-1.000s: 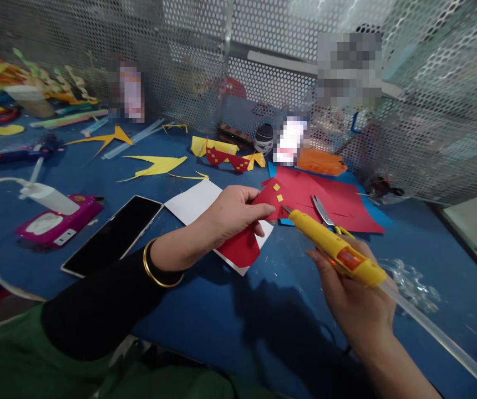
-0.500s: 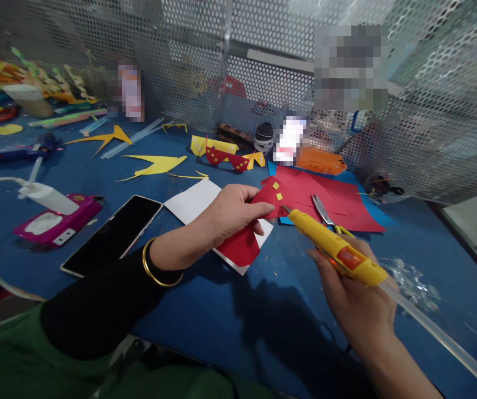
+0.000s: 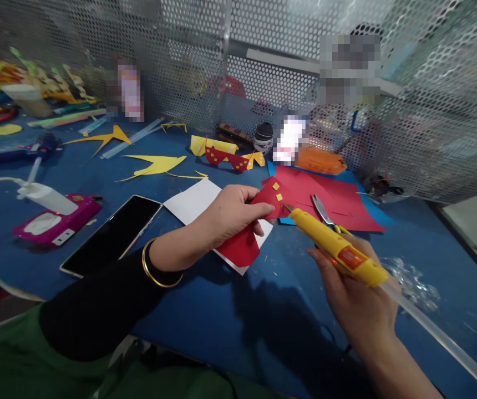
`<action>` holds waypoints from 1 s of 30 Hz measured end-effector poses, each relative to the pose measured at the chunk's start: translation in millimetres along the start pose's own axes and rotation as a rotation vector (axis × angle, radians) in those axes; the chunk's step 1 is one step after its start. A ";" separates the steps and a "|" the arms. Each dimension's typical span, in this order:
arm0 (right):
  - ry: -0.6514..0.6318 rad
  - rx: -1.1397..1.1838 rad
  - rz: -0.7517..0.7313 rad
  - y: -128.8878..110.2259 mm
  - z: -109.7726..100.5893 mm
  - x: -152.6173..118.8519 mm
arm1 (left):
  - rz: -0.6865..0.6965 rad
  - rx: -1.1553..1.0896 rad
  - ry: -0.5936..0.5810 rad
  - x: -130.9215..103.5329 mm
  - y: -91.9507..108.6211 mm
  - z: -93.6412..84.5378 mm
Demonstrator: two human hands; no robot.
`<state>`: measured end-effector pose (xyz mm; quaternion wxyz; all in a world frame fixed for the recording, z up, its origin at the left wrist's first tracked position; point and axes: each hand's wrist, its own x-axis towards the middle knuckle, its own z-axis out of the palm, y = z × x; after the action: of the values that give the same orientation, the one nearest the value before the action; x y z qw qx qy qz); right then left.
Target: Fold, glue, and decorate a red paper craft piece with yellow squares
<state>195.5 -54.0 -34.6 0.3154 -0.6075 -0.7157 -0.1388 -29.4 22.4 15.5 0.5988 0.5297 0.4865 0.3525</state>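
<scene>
Between the thumb and fingers of my left hand (image 3: 232, 216) is a red paper cutout (image 3: 238, 249), with two small yellow squares (image 3: 279, 197) on its upper end. Under it lies a sheet of white paper (image 3: 192, 202). My right hand (image 3: 359, 299) is wrapped round a yellow hot glue gun (image 3: 330, 238), a long clear glue stick (image 3: 442, 332) running out of its back. The gun's metal tip is at the red cutout beside my left thumb; whether it touches cannot be made out. Scissors (image 3: 323, 209) lie on red paper (image 3: 346, 194) behind the gun.
Left of my arm are a dark phone (image 3: 111, 235) and a magenta power strip (image 3: 57, 219) with a white plug. Yellow paper cutouts (image 3: 155, 164) and paper glasses (image 3: 226, 158) are farther back. Clear plastic bits (image 3: 413, 285) lie at right, and a perforated metal panel (image 3: 172, 61) bounds the table.
Almost nothing differs. The glue gun and my right hand have shifted very slightly to the right; my left hand keeps its hold on the red paper cutout.
</scene>
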 end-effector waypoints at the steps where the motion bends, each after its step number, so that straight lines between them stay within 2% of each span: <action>1: 0.002 -0.004 -0.009 0.3 -0.1 0.3 | 0.002 0.000 0.010 -0.1 0.0 -0.1; 4: -0.003 0.035 -0.021 -1.0 -0.8 1.3 | -0.007 -0.005 0.021 0.0 -0.6 -0.4; 8: 0.003 0.124 0.048 -5.4 -1.4 1.8 | 0.013 -0.018 0.026 1.4 -2.9 -0.7; 14: 0.014 0.147 0.064 -6.3 -0.2 3.2 | 0.008 -0.021 0.029 0.9 -1.1 -1.1; 18: -0.012 0.337 0.046 -9.0 -7.6 6.9 | 0.015 -0.044 0.031 1.7 -1.6 -1.9; 20: -0.041 0.519 0.133 -9.9 -13.5 9.6 | 0.015 -0.058 0.029 2.7 -2.7 -2.5; 24: -0.056 0.832 0.502 0.9 -21.1 15.8 | 0.001 -0.066 0.033 3.2 -2.9 -3.4; 27: -0.036 0.924 0.706 22.0 -23.7 17.4 | -0.017 -0.061 0.036 3.1 -1.2 -4.4; 30: -0.022 0.847 0.780 47.2 -31.0 12.0 | -0.006 -0.070 0.050 3.8 0.4 -6.6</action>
<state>248.7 -52.1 -12.2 0.5518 -0.6486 -0.4349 0.2929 -34.6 28.0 15.4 0.6056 0.4982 0.4901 0.3806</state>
